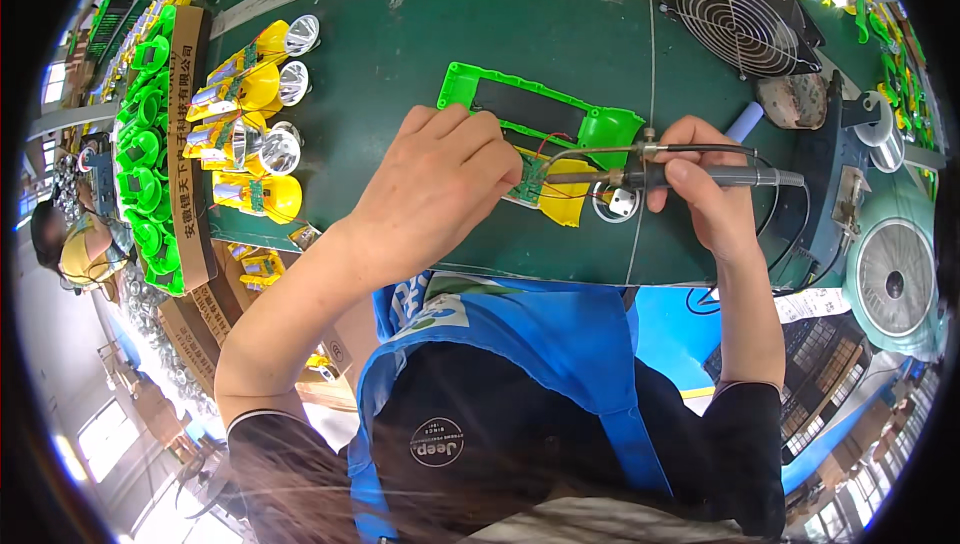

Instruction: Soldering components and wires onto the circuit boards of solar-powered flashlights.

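Observation:
My right hand (705, 179) is wrapped round a soldering iron (655, 176) with a thin metal feed tube above it. The iron's tip points left, over a small green circuit board (532, 176) on a yellow lamp housing (566, 206). At the board's left edge my left hand (440, 179) is closed with its fingertips pinched; what lies between them is hidden. A round reflector with a white back (615, 202) sits under the iron. Just beyond my hands lies a green plastic frame (530, 104) with a dark panel, thin red wires near it.
Several yellow lamp assemblies with reflectors (262, 84) stand at the left, beside a cardboard box (190, 159) of green shells (150, 149). A black fan (740, 14) stands far right, near a blue soldering unit (825, 184). A pale green fan (890, 279) is at the right edge.

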The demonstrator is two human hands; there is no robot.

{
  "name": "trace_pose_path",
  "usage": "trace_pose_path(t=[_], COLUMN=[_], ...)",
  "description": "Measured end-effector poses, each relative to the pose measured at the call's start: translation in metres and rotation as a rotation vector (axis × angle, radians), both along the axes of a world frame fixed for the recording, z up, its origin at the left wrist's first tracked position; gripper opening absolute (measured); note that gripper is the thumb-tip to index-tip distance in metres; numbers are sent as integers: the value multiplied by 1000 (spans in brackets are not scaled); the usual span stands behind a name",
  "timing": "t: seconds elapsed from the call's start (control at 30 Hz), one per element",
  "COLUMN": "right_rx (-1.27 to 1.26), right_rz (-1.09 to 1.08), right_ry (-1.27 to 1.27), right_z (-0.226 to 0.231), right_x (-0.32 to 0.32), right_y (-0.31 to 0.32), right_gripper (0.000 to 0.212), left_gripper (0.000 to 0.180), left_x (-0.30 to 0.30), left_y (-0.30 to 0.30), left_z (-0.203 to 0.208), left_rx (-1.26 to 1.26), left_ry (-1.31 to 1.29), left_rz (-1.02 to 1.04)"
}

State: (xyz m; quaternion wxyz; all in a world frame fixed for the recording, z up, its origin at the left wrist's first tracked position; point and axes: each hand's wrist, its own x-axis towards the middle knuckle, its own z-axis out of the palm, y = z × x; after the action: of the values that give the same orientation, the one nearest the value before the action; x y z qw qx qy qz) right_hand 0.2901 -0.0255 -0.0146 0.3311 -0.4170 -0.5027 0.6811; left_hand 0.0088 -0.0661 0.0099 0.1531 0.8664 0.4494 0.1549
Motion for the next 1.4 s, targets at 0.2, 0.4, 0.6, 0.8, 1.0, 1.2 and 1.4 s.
trace_pose_path(t=[0.2, 0.4, 0.6, 0.8, 1.0, 1.2, 1.4], right_rx=[-47, -26, -16, 36, 83, 109, 380], right_rz=[89, 77, 63, -51, -122, -83, -279], right_ry=[32, -9, -5, 39, 106, 84, -16], right_z=[2, 3, 0, -4, -4, 2, 9], right_x=[1, -3, -2, 9, 7, 6, -8], right_y=[3, -1, -3, -8, -3, 1, 12], right_gripper=[20, 18, 17, 23, 28, 27, 36], left_gripper=[16, 21, 22, 23, 23, 22, 21], left_x=[1, 0, 1, 3, 4, 5, -1], left_y=[3, 2, 0, -1, -5, -3, 4], left_z=[-2, -4, -5, -4, -7, -7, 9], left_rx=[19, 40, 35, 80, 82, 80, -45], left_ry=[-8, 36, -5, 9, 3, 1, -107], left_rz=[0, 13, 28, 22, 45, 47, 34])
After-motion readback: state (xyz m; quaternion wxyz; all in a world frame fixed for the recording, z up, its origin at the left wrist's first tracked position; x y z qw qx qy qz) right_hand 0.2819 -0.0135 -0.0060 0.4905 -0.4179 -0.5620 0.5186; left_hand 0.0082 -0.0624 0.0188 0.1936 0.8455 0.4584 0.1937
